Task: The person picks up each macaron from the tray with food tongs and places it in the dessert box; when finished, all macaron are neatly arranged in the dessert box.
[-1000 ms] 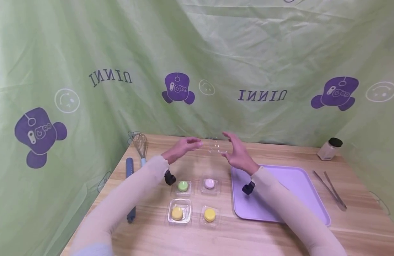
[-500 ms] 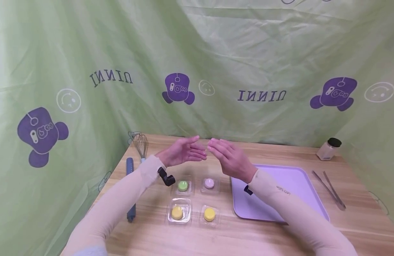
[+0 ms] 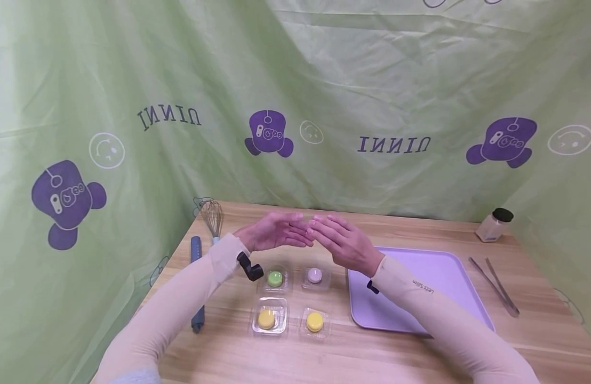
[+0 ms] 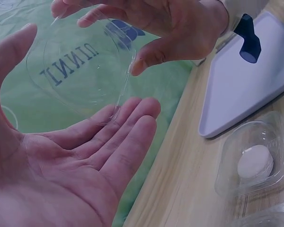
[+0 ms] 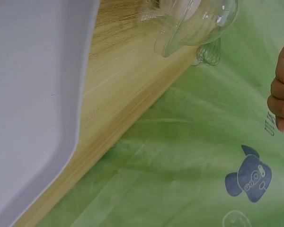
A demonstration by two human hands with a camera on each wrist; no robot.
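Note:
Above the back of the table, my left hand (image 3: pixel 276 232) and right hand (image 3: pixel 343 242) are raised with fingertips nearly meeting. Between them is a clear plastic lid-like shell (image 4: pixel 85 82), rounded and see-through, best seen in the left wrist view. My right thumb and fingers pinch its edge. The left palm faces it with fingers stretched out, the shell's lower edge against them. Below the hands, several macarons sit in clear plastic boxes: a green macaron (image 3: pixel 275 278), a pink macaron (image 3: pixel 314 275), a yellow macaron (image 3: pixel 266 319) and another yellow macaron (image 3: pixel 315 321).
A purple tray (image 3: pixel 449 288) lies under the right forearm. Metal tongs (image 3: pixel 497 288) and a black-lidded jar (image 3: pixel 494 225) are at the far right. At left lie a whisk (image 3: pixel 212 218) and a dark blue rod (image 3: pixel 196 250). A green cloth (image 3: pixel 295 80) hangs behind the table.
The right hand, earlier spread round the clear shell, has turned so its back faces the head camera. The left palm has turned toward it, and the hands have come closer together.

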